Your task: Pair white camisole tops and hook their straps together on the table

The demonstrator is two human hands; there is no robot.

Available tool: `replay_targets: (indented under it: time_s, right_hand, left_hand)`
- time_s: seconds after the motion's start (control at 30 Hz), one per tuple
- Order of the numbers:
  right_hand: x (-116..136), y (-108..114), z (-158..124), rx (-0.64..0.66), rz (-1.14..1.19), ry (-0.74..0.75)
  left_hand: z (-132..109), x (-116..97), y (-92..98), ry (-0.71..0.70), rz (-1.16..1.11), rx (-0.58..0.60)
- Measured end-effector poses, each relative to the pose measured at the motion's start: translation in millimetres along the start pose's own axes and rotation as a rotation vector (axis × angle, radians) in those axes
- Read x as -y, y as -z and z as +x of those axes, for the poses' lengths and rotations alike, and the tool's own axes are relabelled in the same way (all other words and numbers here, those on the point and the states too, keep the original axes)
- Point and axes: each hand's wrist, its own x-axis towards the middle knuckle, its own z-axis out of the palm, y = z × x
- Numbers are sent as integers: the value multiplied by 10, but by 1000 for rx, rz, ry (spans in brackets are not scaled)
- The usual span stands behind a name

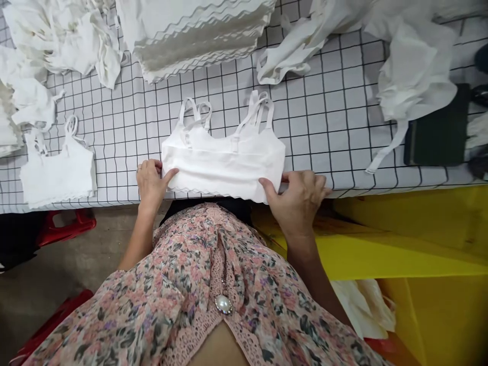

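- I see a stack of white scallop-edged garments at the far table edge
- crumpled white fabric on my right
- a flat white crop top on my left
- a black-gridded white tabletop
- a yellow bin below it
- a red stool
- a dark flat case

no readable text or labels anywhere here.

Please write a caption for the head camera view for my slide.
Left hand and right hand hold a white bralette flat on a grid-patterned table, near stacked white garments.
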Motion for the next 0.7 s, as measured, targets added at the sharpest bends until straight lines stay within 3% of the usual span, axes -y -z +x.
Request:
replay_targets:
  time_s: [0.13, 0.3, 0.43, 0.6, 0.7]
  right_hand:
    - [49, -31, 47, 48, 43, -28]
    - [101, 3, 105, 55, 68, -67]
    - [149, 25, 90, 46, 48, -81]
    - [195, 15, 66, 77, -55, -76]
    - [190, -19, 92, 89, -59, -37]
  left_hand:
    - [82, -29, -114, -47, -72, -72]
    - [365, -12, -304, -133, -163, -179]
    - [424, 1, -260, -63, -160, -185]
    - [261, -15, 0, 65, -64, 3]
    - [245, -20, 54, 60, -18, 105]
